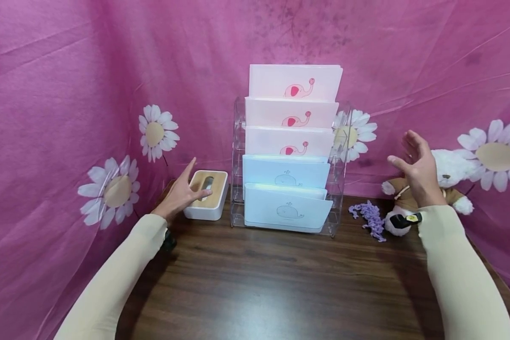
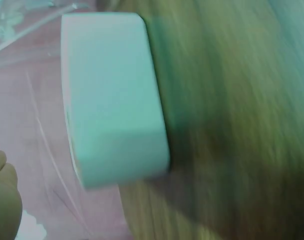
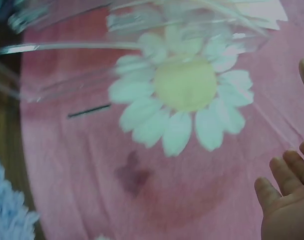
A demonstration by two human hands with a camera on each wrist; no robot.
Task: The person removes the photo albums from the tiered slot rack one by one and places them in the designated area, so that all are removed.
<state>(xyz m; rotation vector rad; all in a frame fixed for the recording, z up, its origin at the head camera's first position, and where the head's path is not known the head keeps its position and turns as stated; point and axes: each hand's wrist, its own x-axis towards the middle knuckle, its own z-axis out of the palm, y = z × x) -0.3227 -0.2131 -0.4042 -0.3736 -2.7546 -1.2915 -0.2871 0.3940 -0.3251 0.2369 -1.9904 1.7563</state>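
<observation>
A clear tiered rack (image 1: 236, 208) stands at the back centre, holding pink elephant cards (image 1: 272, 111) in its upper tiers and blue whale cards (image 1: 263, 208) in the lower ones. My left hand (image 1: 180, 193), fingers spread, is beside a white tissue box (image 1: 204, 214) with a wooden top; whether it touches the box cannot be told. The box (image 2: 112, 95) fills much of the left wrist view, with part of the left hand (image 2: 4, 200) at its edge. Holding nothing, my right hand (image 1: 420, 170) is raised right of the rack, its fingers (image 3: 286, 177) extended.
A white plush toy (image 1: 452, 165) in brown clothing sits behind my right wrist. Beside it lies a purple chain-like bundle (image 1: 371, 219). A pink cloth with daisies (image 1: 116, 191) hangs behind the brown wooden table (image 1: 255, 274).
</observation>
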